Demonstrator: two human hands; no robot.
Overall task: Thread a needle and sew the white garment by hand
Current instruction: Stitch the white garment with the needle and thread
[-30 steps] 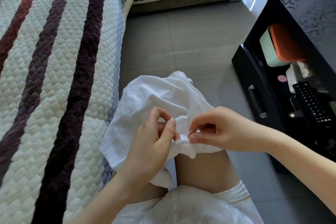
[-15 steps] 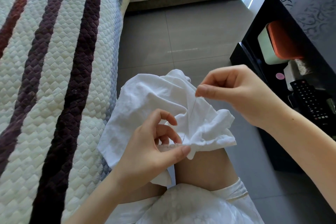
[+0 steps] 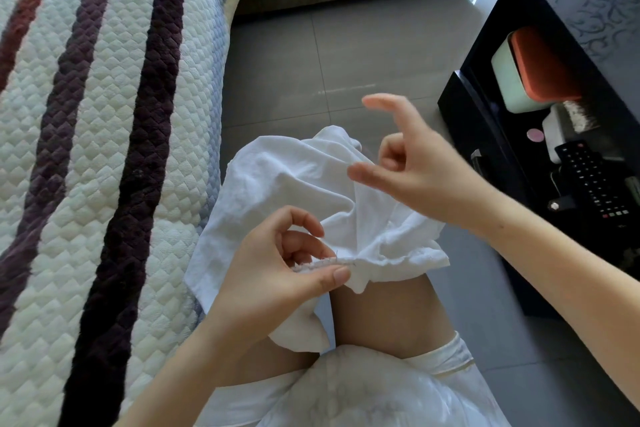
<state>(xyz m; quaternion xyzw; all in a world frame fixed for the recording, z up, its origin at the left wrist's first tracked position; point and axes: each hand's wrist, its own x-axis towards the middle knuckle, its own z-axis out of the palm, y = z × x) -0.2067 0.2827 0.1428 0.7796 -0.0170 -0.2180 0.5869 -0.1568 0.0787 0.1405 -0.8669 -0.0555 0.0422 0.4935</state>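
The white garment (image 3: 284,177) lies bunched over the person's bare knee (image 3: 381,315), most of it spilling away from the body and to the left. The left hand (image 3: 277,274) has hold of it at the near edge. The thumb lies flat under the hem (image 3: 391,258) and the curled fingers close down on it from above, so a short stretch of hem is pinched and held taut. A thin dark sliver shows at the hem just beside the thumb tip, too small to tell whether it is needle or thread.

The right hand (image 3: 415,170) hangs in the air above the far right part of the garment, apart from the left hand and not touching the cloth. Its forefinger and thumb are spread wide and the other fingers are curled in. It is blurred, and whether those fingers grip a thread or needle cannot be told.

A quilted striped cover (image 3: 104,114) fills the left, and grey tiled floor (image 3: 346,62) lies beyond the knee. A black cabinet (image 3: 519,28) at the right holds a remote (image 3: 592,180) and a green-and-orange box (image 3: 530,73).
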